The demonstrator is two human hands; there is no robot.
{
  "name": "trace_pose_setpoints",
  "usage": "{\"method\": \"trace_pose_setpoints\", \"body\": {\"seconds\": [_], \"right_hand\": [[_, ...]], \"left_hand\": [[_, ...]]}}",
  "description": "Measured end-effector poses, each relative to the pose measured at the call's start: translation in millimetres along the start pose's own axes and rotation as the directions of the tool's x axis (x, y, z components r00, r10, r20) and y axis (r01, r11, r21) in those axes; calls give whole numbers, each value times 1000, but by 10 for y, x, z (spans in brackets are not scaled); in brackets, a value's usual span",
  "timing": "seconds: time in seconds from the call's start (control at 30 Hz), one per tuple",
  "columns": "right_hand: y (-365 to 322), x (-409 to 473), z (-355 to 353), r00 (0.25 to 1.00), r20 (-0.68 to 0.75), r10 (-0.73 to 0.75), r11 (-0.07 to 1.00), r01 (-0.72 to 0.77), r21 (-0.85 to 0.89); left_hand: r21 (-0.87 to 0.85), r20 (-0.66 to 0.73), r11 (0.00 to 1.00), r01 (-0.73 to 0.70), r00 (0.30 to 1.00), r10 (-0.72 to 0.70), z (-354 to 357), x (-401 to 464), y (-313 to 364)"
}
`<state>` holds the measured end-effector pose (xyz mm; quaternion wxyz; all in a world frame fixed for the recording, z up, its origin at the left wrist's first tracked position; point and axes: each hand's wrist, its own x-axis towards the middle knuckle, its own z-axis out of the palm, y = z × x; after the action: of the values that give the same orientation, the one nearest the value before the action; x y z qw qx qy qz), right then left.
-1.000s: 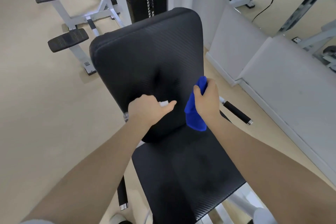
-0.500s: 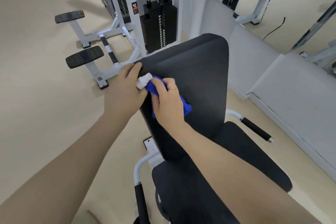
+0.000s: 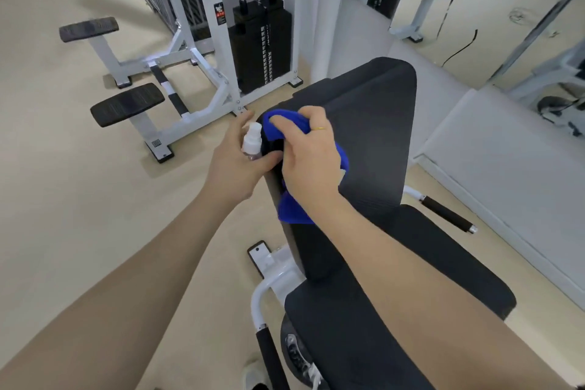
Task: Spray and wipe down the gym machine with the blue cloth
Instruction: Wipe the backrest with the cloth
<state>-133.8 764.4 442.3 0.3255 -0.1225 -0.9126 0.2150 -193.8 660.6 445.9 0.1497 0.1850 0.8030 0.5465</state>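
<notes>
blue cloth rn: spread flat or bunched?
Bunched. The blue cloth is crumpled under the right hand, wrapped over the backrest edge, with a loose tail hanging below the wrist.

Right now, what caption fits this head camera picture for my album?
Right hand wipes the black backrest edge with a blue cloth while left hand holds a small spray bottle.

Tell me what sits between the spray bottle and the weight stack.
Head view: from the spray bottle to the weight stack, only the left hand fingertip, white machine frame and bare floor.
</notes>
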Motion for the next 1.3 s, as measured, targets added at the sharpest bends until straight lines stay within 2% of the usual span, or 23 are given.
{"method": "trace_pose_setpoints", "body": {"seconds": [0.07,0.17,0.2,0.27,0.33,0.43,0.53,0.57,0.63,0.7,0.77,0.83,0.9,0.97,1.03,1.1,1.2,1.27,1.3], "right_hand": [[97,143,-150,999,46,-19,995,23,-99],[582,486,-470,968,33,249,917,-225,-330],[679,582,-555,941,35,338,882,-303,-361],[612,660,-560,914,25,405,853,-368,-369],[328,605,-445,933,76,352,882,-304,-361],[-49,427,-259,964,224,142,948,-67,-312],[60,488,-329,951,300,69,949,30,-315],[202,550,-368,959,270,83,928,24,-371],[529,676,-440,964,144,223,877,-134,-462],[744,760,-452,922,39,385,845,-336,-417],[774,794,-427,900,-10,436,849,-415,-328],[670,745,-410,918,23,395,885,-374,-278],[502,611,-378,958,125,260,936,-218,-278],[399,506,-378,967,232,101,962,-35,-271],[538,575,-436,964,264,32,955,48,-294],[881,761,-541,969,206,138,939,-62,-338],[1394,1051,-715,926,123,356,896,-302,-325],[1518,1174,-729,908,142,393,876,-323,-359],[1531,1230,-732,902,156,403,874,-328,-360]], "left_hand": [[-18,-8,1000,3,1000,-3,-14,19,-26],[-1,-2,1000,-6,1000,6,-36,70,-71],[10,2,1000,-18,1000,18,-41,66,-66],[15,14,998,-56,998,56,-51,67,-71],[-23,-1,997,-75,997,75,-43,55,-83],[-84,-8,991,-103,995,103,-27,55,-111],[-117,-6,985,-124,992,124,-7,44,-156],[-113,-1,986,-125,992,126,3,42,-164],[-55,14,990,-132,991,133,34,34,-177],[89,-12,978,-188,982,190,86,16,-177],[223,-80,943,-246,960,269,145,-39,-170],[251,-148,931,-266,940,308,213,-107,-173],[253,-192,918,-306,914,357,260,-133,-211],[298,-210,886,-354,882,423,309,-123,-235],[393,-176,836,-384,861,478,333,-116,-244],[494,-115,760,-422,835,538,326,-106,-234],[650,-5,577,-494,757,654,295,-65,-236],[712,12,503,-490,725,689,295,-42,-249],[723,2,498,-479,722,692,304,-42,-248]]}}
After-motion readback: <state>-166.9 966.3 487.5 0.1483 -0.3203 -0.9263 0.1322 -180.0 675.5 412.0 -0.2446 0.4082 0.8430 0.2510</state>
